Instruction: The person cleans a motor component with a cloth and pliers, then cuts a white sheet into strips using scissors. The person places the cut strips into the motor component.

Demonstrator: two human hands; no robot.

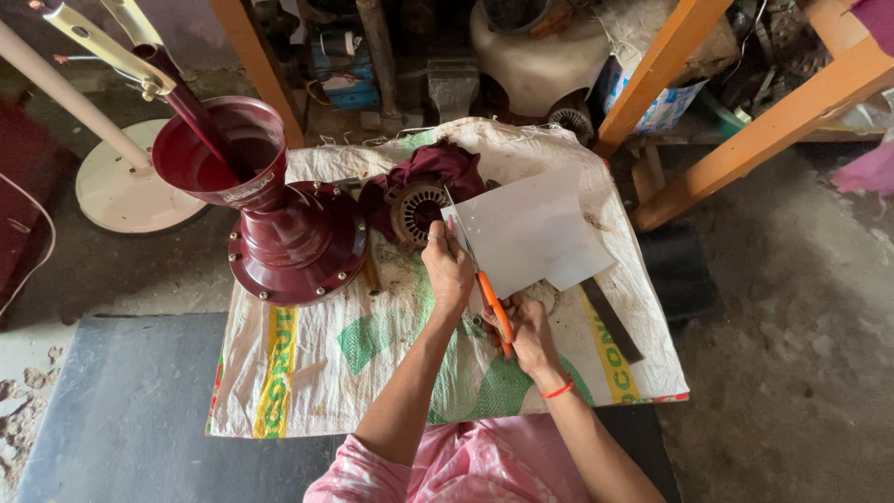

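Observation:
My right hand (pixel 526 331) grips orange-handled scissors (pixel 494 303) whose blades run up into a sheet of thin white paper (pixel 531 228). My left hand (pixel 449 270) pinches the left edge of that sheet beside the blades. Both hands work over a woven white sack (pixel 326 354) with green and yellow print, spread on a low table. Just beyond the sheet lies a round motor stator (pixel 416 210) with copper windings, resting on a maroon cloth (pixel 438 168).
A maroon funnel-shaped machine housing (pixel 279 219) with a bolted flange stands at the left of the sack. A dark flat metal strip (pixel 612 321) lies at the right. Orange wooden frame legs (pixel 745 130) rise at the back right. A white round stand base (pixel 126 182) sits far left.

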